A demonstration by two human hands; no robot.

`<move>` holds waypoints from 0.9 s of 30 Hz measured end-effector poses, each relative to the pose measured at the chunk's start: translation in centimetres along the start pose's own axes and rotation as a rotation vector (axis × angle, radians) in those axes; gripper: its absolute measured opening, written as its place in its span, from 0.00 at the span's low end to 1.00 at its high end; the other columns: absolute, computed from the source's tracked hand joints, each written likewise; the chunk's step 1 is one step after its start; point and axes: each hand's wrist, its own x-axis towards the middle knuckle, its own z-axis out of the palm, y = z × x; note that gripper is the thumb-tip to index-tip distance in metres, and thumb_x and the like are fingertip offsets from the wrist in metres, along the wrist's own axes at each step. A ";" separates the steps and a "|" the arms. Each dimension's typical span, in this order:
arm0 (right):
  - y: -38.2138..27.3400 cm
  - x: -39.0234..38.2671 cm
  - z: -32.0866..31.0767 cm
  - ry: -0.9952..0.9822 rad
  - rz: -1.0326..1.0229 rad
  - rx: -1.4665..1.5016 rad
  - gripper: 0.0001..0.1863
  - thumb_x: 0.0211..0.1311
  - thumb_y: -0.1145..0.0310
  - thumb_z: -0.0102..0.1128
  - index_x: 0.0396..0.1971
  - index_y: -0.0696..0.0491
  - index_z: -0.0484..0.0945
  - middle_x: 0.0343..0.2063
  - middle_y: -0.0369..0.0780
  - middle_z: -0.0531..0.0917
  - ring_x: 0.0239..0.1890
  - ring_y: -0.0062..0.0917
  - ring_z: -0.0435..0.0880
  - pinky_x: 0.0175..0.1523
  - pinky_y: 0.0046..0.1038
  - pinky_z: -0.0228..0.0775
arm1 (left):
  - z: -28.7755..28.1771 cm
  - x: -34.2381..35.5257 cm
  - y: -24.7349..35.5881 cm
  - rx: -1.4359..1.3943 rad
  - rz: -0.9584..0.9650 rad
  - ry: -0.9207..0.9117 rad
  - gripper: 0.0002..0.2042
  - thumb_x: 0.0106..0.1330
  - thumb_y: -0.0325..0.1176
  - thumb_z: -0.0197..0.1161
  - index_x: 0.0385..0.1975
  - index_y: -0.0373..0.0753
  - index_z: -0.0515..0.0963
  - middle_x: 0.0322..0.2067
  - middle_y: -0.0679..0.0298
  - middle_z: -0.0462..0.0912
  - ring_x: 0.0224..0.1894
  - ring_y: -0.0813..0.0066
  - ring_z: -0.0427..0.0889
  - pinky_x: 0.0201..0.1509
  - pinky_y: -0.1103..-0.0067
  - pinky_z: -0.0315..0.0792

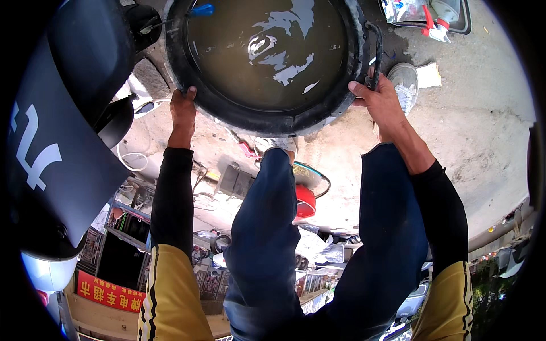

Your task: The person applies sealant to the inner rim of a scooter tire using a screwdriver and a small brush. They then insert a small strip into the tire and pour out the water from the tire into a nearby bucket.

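Observation:
A wide black tub (273,122) of murky brown water (239,68) is in front of me, tilted or level I cannot tell. My left hand (183,111) grips its near left rim, thumb on top and fingers mostly hidden beneath. On the near right rim my right hand (388,109) is closed in the same way, just below the tub's looped side handle (378,51). A tool with a blue handle (202,10) and a thin dark shaft reaches over the far left rim. Light reflects off the water's surface.
A dark vehicle panel (68,113) stands close on the left. Far right is a tray with a red-and-white spray bottle (437,25). A round, clear lid-like piece (404,79) lies beside my right hand. A red basin (305,202) and grey box (234,181) are near my legs.

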 end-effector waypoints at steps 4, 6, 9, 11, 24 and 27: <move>0.3 -0.9 -0.2 0.159 -0.106 0.018 0.16 0.72 0.69 0.64 0.54 0.63 0.77 0.42 0.43 0.87 0.41 0.24 0.84 0.47 0.29 0.78 | 2.3 -3.0 -0.8 -0.156 -0.211 -0.072 0.12 0.72 0.42 0.68 0.45 0.43 0.77 0.40 0.69 0.83 0.36 0.77 0.78 0.39 0.68 0.78; 0.9 0.3 -1.8 0.208 -0.240 -0.163 0.18 0.71 0.68 0.65 0.53 0.64 0.77 0.44 0.46 0.87 0.44 0.27 0.85 0.52 0.31 0.77 | 3.4 -5.1 -0.9 -0.243 -0.260 -0.136 0.11 0.74 0.41 0.67 0.47 0.43 0.76 0.41 0.69 0.83 0.36 0.75 0.79 0.42 0.68 0.79; -1.7 0.6 -3.0 0.264 -0.286 -0.429 0.22 0.69 0.66 0.66 0.55 0.66 0.77 0.45 0.47 0.88 0.47 0.31 0.86 0.58 0.33 0.75 | 5.0 -7.6 -2.6 -0.402 -0.327 -0.218 0.13 0.75 0.38 0.66 0.54 0.42 0.76 0.45 0.65 0.84 0.39 0.70 0.84 0.45 0.66 0.83; -0.7 1.8 -4.1 0.291 -0.342 -0.371 0.24 0.69 0.65 0.67 0.57 0.66 0.77 0.47 0.46 0.88 0.48 0.31 0.86 0.58 0.31 0.75 | 6.2 -8.5 -1.7 -0.375 -0.325 -0.191 0.17 0.74 0.37 0.67 0.57 0.40 0.75 0.47 0.62 0.85 0.41 0.67 0.86 0.44 0.67 0.85; 4.0 -0.8 -10.3 0.403 -0.373 -0.473 0.24 0.67 0.64 0.67 0.57 0.63 0.79 0.46 0.50 0.88 0.49 0.38 0.88 0.57 0.34 0.76 | 12.3 -18.0 -3.6 -0.525 -0.408 -0.319 0.23 0.74 0.35 0.67 0.61 0.33 0.66 0.52 0.51 0.79 0.43 0.56 0.86 0.43 0.62 0.89; 5.3 -3.0 -11.1 0.428 -0.314 -0.426 0.23 0.66 0.64 0.67 0.55 0.63 0.81 0.44 0.51 0.89 0.47 0.40 0.88 0.55 0.36 0.77 | 13.2 -20.2 -3.7 -0.517 -0.422 -0.331 0.26 0.73 0.34 0.68 0.64 0.33 0.63 0.55 0.49 0.77 0.47 0.53 0.85 0.44 0.62 0.90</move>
